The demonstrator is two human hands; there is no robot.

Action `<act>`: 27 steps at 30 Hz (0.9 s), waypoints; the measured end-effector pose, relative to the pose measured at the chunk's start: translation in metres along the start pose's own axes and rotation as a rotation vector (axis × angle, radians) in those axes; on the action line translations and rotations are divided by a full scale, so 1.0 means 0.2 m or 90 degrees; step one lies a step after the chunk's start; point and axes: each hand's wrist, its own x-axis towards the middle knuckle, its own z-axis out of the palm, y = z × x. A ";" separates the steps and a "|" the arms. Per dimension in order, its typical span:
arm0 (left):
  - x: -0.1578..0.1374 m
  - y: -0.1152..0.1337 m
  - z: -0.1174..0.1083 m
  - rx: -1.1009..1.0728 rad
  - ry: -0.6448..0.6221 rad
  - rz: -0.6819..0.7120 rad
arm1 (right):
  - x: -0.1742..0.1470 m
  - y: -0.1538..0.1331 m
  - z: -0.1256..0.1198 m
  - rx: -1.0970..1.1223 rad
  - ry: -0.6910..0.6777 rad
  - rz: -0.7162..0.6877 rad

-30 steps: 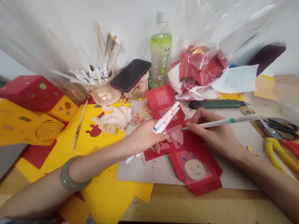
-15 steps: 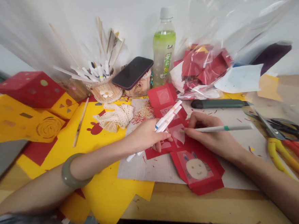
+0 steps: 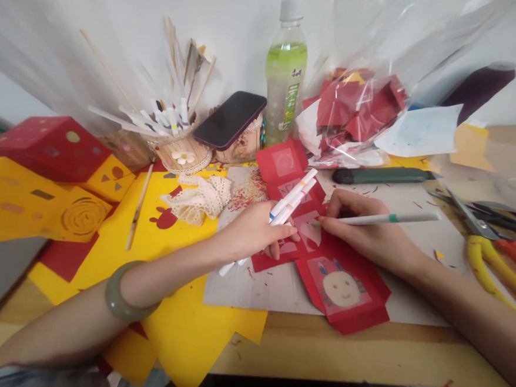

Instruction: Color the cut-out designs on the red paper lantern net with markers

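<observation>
My left hand [image 3: 256, 229] is closed around several white marker pens [image 3: 294, 195] and rests over the left part of a red paper cut-out [image 3: 290, 277]. In my right hand [image 3: 360, 224] is a marker pen with a green band [image 3: 392, 218], held in a writing grip. Its tip is at a pale heart-like shape [image 3: 310, 234] on one of the cut-out's panels. A rabbit-like face [image 3: 340, 289] is drawn on the panel nearest me. The left hand hides part of the cut-out.
Yellow paper [image 3: 184, 346] lies at left beside paper boxes [image 3: 47, 149]. Behind stand a pen cup [image 3: 182, 154], a phone [image 3: 233, 118] on another cup, a drink bottle [image 3: 287, 73] and a plastic bag of red scraps [image 3: 358, 110]. A utility knife [image 3: 380, 176] and scissors [image 3: 476, 225] lie at right.
The view has shifted slightly, so most things sit a little differently in it. Both hands keep their pens, and the green-banded pen's tip stays at the same panel.
</observation>
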 end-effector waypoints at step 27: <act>-0.01 0.01 0.00 0.053 0.008 -0.023 | -0.01 0.00 -0.01 0.014 0.063 0.017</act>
